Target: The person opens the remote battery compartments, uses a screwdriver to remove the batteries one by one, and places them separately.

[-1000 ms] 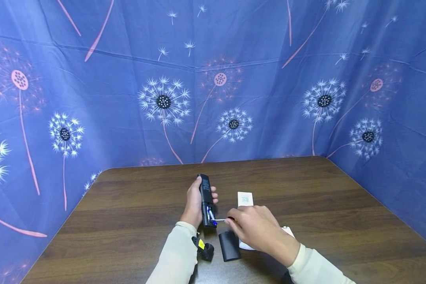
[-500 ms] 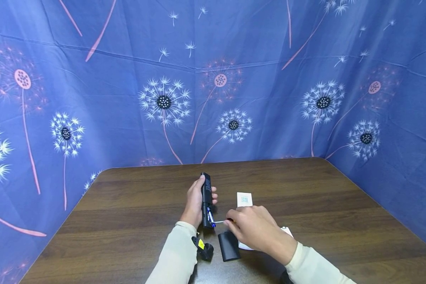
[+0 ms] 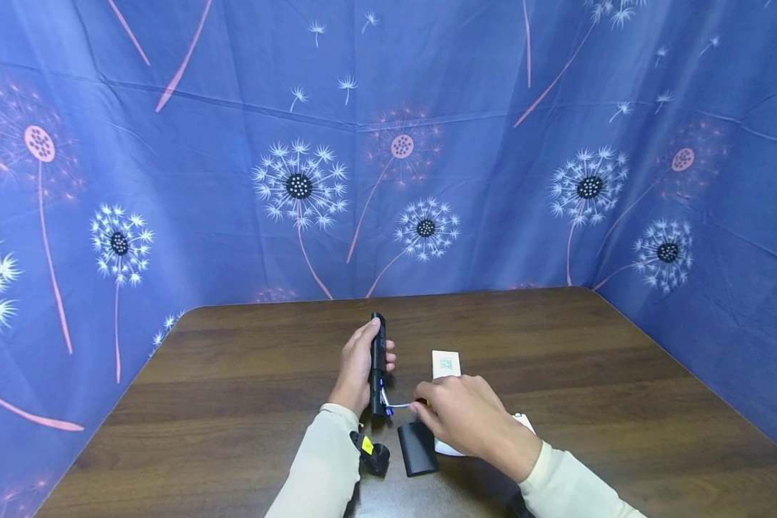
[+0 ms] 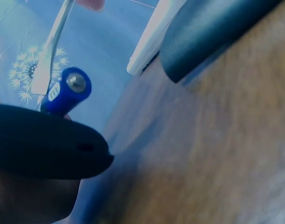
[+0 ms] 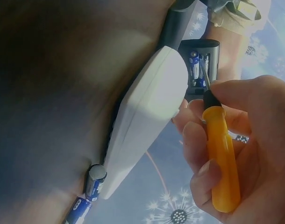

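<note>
My left hand [image 3: 352, 370] grips a black remote control [image 3: 378, 352], its open battery compartment turned toward the right. Two blue batteries show in that compartment in the right wrist view. One battery [image 4: 70, 91] tilts up past the remote's edge, metal end outward, in the left wrist view. A flat-blade screwdriver [image 5: 222, 158] with a yellow handle is held in my right hand [image 3: 473, 417], fingers curled round it. Its flat tip [image 4: 42, 79] is right at the raised battery. Below the remote, the black battery cover [image 3: 418, 450] lies on the table.
A white device [image 5: 149, 102] lies under and beyond my right hand, one end with a printed code. Loose blue batteries [image 5: 96, 182] lie by it in the right wrist view. A black wrist camera [image 3: 377, 459] sits at the left sleeve. Behind the wooden table [image 3: 233, 403] hangs a blue dandelion cloth [image 3: 220, 237].
The remote has rolled in my left hand, from its back facing up to nearly edge-on, compartment toward the right. The screwdriver stays at the battery; my right hand has barely moved.
</note>
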Motion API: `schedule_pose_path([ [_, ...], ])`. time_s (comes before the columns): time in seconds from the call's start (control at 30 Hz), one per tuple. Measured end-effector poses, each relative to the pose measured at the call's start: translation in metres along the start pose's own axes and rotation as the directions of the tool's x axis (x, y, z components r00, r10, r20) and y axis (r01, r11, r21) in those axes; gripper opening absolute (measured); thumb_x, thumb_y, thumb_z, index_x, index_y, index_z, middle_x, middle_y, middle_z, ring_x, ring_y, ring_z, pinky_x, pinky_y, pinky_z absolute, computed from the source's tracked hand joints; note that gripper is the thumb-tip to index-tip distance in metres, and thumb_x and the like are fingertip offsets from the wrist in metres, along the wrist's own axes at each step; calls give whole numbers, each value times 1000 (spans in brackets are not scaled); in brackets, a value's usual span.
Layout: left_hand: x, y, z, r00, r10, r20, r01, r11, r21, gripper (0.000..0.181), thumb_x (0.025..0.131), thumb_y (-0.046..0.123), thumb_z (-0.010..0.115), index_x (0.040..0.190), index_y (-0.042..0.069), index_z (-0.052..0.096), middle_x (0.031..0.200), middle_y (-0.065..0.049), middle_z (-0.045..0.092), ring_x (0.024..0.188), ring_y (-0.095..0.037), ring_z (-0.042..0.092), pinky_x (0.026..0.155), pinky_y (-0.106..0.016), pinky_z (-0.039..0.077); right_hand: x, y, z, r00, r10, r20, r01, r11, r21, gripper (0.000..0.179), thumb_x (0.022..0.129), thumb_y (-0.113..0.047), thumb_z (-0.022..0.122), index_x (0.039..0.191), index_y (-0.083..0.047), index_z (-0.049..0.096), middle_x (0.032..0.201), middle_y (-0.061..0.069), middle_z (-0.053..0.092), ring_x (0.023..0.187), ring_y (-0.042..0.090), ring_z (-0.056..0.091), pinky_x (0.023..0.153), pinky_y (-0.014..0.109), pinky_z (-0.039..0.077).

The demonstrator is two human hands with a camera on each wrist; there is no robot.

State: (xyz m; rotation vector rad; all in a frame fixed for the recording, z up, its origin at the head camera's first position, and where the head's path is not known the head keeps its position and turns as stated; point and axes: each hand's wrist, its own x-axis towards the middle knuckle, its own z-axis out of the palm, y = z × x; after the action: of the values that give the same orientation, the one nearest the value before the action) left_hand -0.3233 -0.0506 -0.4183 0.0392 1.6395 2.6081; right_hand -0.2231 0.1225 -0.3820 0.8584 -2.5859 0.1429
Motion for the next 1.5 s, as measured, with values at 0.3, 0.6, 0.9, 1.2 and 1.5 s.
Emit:
schedule_pose_path([
  [0.3, 0, -1, 2, 1000, 7, 30, -7, 1000, -3, 55, 99, 40, 62, 143, 9, 48, 87, -8, 61, 63, -12, 59, 54, -22, 51, 1, -2, 4, 1000, -18, -3, 18, 1000, 11, 15, 92, -31, 71, 81, -22, 67, 61, -16, 50, 51, 0, 42, 43, 26, 33],
  [0.6, 3, 0, 2, 1000, 5, 30, -5, 1000, -2, 53, 101, 39, 59, 143, 8, 47, 88, -9, 61, 62, -12, 59, 53, -22, 51, 1, 0, 3, 999, 31, 38, -32, 999, 19, 14, 93, -31, 71, 85, -19, 70, 61, -16, 50, 51, 1, 43, 43, 25, 34],
  [0.9, 3, 2, 1, 998, 5, 56, -3, 999, -35, 47, 107, 37, 45, 140, 3, 42, 89, -12, 65, 63, -14, 64, 54, -25, 54, 0, 1, -1, 996, 59, -62, -59, 998, 10, 14, 93, -35, 69, 89, -23, 74, 63, -20, 51, 48, -2, 39, 40, 23, 30],
  [1.2, 3, 2, -1, 995, -18, 94, 24, 998, -61, 52, 110, 41, 33, 141, 0, 38, 94, -13, 68, 70, -17, 68, 60, -28, 56, 5, 3, -3, 992, 90, -84, -91, 996, -13, 15, 93, -36, 68, 89, -23, 74, 57, -21, 40, 46, -1, 36, 38, 23, 27],
  [1.5, -1, 3, -2, 991, -44, 128, 43, 999, 17, 60, 110, 45, 24, 140, -4, 43, 102, -13, 69, 78, -18, 69, 69, -32, 57, 13, 7, -6, 989, 134, -69, -133, 991, 9, 16, 94, -36, 69, 90, -21, 76, 59, -19, 44, 46, -1, 37, 37, 22, 27],
])
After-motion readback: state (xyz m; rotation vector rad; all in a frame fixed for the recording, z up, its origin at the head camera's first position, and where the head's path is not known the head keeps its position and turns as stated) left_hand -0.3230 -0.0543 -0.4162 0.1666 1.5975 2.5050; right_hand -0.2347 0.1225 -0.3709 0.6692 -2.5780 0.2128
